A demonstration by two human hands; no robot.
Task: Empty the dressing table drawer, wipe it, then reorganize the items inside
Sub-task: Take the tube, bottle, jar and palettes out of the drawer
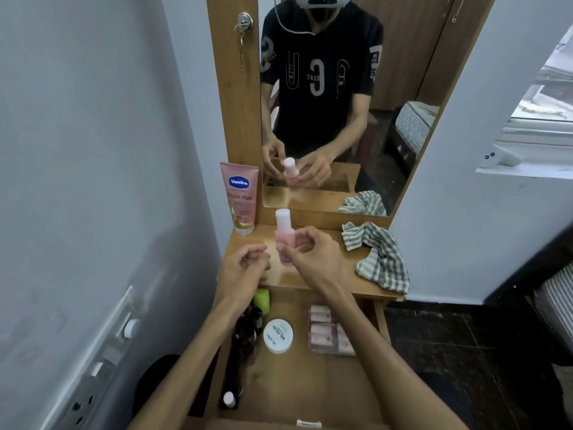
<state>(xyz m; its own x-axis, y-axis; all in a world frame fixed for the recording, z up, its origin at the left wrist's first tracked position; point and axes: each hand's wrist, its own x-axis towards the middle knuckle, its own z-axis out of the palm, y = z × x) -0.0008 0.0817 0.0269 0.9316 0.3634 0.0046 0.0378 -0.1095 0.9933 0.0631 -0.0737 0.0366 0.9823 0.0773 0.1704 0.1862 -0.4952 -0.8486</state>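
The right hand (310, 256) has the pink bottle (284, 240) pinched between thumb and fingers, upright, just over the dressing table top (322, 274) and in front of the mirror (325, 103). Beside the bottle, the left hand (245, 268) is curled loosely with nothing in it. The bottle looks small, rigid and light, likely smooth and a bit slippery (glass or plastic, I cannot tell), so the body is the place to hold, not the white cap (282, 219), which may twist loose. Left of the bottle stands the Vaseline tube (240, 198); right of it lies the checked cloth (376, 259). Below the bottle, the open drawer (310, 383) is far from emptied: the white jar (278, 335) and a clear case (330, 332) sit inside.
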